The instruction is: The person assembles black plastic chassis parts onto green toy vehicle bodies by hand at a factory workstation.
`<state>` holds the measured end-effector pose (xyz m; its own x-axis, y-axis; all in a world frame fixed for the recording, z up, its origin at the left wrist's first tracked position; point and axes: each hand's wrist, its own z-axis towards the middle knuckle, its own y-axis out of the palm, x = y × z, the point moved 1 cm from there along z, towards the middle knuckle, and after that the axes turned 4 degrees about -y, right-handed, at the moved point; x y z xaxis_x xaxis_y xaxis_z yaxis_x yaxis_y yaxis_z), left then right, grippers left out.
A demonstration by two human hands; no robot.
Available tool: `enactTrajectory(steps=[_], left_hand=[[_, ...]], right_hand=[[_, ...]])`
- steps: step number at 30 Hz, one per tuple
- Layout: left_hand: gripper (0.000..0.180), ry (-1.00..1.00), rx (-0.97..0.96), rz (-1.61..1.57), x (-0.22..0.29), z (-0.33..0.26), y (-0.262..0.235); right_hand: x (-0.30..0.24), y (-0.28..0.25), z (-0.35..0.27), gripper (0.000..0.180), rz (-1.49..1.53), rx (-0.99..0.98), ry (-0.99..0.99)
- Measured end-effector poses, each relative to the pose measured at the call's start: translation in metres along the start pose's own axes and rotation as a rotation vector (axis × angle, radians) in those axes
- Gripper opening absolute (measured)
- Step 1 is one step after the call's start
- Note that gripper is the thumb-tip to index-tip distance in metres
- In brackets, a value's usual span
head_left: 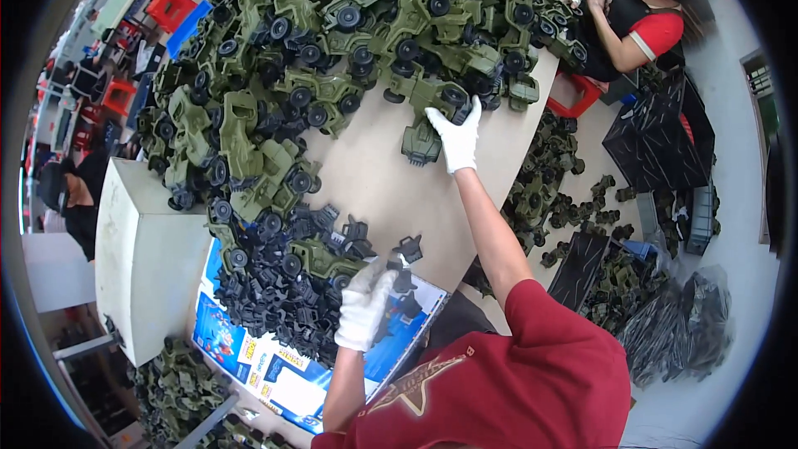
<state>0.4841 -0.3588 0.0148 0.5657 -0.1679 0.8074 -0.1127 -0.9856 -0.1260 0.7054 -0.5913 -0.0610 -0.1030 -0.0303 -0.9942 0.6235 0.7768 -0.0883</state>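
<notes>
My right hand (457,140), in a white glove, reaches out over the tabletop. Its thumb and forefinger are spread apart beside an olive-green toy jeep (424,88) with black wheels. Just left of the thumb lies another green toy vehicle (421,145). My left hand (364,308), also gloved in white, is over a heap of small black plastic parts (270,287) at the table's near side. Its fingers are blurred, with loose black parts (407,249) close to the fingertips. A green toy jeep (320,259) lies on the heap just beyond this hand.
A large pile of green toy jeeps (274,100) covers the far and left table (349,166). Printed blue cardboard (287,370) lies under the black parts. A white box (145,258) stands left. At far right sits a co-worker (636,29), near black crates (665,137) and bags (686,324).
</notes>
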Motion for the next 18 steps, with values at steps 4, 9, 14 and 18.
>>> enactTrajectory(steps=[4, 9, 14, 18], left_hand=[[0.062, 0.168, 0.108, 0.554, 0.037, 0.066, 0.024], [0.107, 0.455, 0.294, 0.675, 0.050, 0.186, 0.072], [0.111, 0.415, 0.082, 0.909, 0.080, 0.213, 0.130], [0.100, 0.417, 0.133, 0.669, 0.066, 0.223, 0.101]], right_hand=[[-0.003, -0.004, 0.024, 0.084, 0.089, 0.023, -0.147], [-0.034, -0.019, -0.005, 0.089, 0.041, 0.009, -0.687], [-0.229, -0.018, 0.141, 0.108, 0.002, 0.268, -0.881], [-0.233, 0.003, 0.133, 0.099, -0.433, -0.188, -0.649]])
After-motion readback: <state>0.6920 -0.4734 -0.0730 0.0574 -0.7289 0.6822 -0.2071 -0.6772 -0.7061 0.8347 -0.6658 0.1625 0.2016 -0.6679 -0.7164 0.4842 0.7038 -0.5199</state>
